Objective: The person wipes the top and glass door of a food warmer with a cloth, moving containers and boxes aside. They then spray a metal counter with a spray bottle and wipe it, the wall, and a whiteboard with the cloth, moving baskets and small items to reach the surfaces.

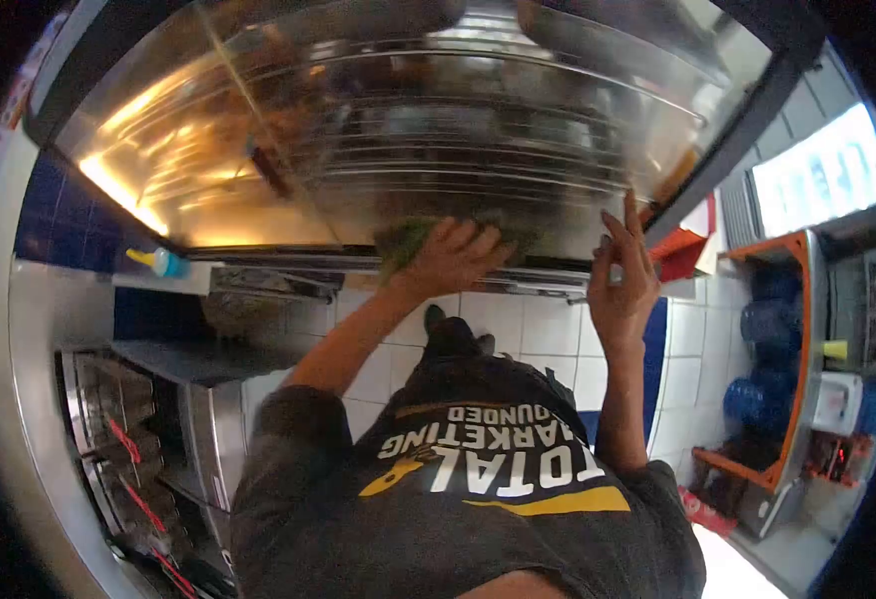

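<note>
left hand (455, 256): green cloth (401, 242), apparently; gripped under bent fingers for contact
right hand (625, 285): fingers spread
beyond grip: shiny panel (438, 140)

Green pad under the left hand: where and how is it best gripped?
Probably by the free left end of the green pad, approaching from the left along the lower edge of the shiny panel. That end sticks out past the left hand, which covers the middle. Blur hides its thickness.
</note>
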Action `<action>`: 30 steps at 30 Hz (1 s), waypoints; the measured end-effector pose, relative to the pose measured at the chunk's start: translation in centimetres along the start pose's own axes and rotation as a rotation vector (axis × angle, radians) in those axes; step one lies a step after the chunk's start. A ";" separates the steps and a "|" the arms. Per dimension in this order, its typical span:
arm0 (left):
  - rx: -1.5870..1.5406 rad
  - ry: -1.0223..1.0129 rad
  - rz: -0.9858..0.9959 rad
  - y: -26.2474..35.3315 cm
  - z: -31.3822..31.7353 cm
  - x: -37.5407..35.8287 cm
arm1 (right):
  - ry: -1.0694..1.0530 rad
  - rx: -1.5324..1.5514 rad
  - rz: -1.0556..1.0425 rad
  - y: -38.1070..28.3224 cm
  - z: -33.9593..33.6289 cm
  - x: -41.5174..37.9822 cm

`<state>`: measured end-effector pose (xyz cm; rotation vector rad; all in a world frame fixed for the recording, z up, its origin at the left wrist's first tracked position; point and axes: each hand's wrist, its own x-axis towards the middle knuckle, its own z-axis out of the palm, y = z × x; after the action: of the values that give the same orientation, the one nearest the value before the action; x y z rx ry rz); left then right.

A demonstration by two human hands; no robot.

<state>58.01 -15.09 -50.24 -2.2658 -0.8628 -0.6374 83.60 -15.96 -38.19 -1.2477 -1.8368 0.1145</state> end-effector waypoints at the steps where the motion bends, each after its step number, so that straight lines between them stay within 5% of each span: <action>1: 0.024 -0.011 -0.007 -0.5 -0.5 -0.3 | -0.005 0.054 0.012 -0.7 -0.2 0.3; 2: 0.003 -0.017 -0.046 -1.6 -2.0 0.9 | 0.004 0.052 -0.007 -0.6 0.1 0.3; 4: -0.311 -0.338 -0.488 -4.3 -5.9 3.7 | -0.014 0.052 -0.033 -0.7 0.0 0.1; 6: -0.137 -0.142 -0.795 -9.1 -7.8 5.2 | -0.017 -0.021 -0.026 -1.4 -0.3 0.4; 8: 0.331 0.334 -0.664 -10.2 -7.7 4.3 | -0.051 0.011 0.010 -1.6 -0.3 0.4; 10: 0.331 0.472 -0.837 -10.2 -8.0 4.1 | -0.056 0.000 0.007 -1.5 -0.4 0.4; 14: 0.262 0.215 -1.120 -1.4 -4.2 -2.6 | -0.019 -0.019 -0.049 -0.7 -0.1 0.3; 18: 0.089 0.158 -1.172 2.8 -4.4 -7.4 | -0.023 -0.051 -0.088 -0.3 0.1 0.2; 22: 0.089 0.445 -1.064 -2.8 -9.0 -3.0 | -0.004 0.010 -0.054 -0.3 0.2 0.2; 25: 0.247 0.264 -1.010 -8.1 -10.8 0.5 | 0.006 0.031 -0.014 -1.2 0.4 0.1; 29: 0.353 0.208 -0.974 -2.6 -6.7 -4.2 | 0.065 -0.031 -0.072 -0.1 1.0 0.3; 30: 0.161 0.218 -1.058 -1.0 -6.7 -5.1 | 0.054 -0.023 -0.052 -0.5 1.0 0.3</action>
<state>52.47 -21.22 -48.37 -1.4210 -1.9042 -1.1671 82.51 -15.62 -38.33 -1.2066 -1.8269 0.0308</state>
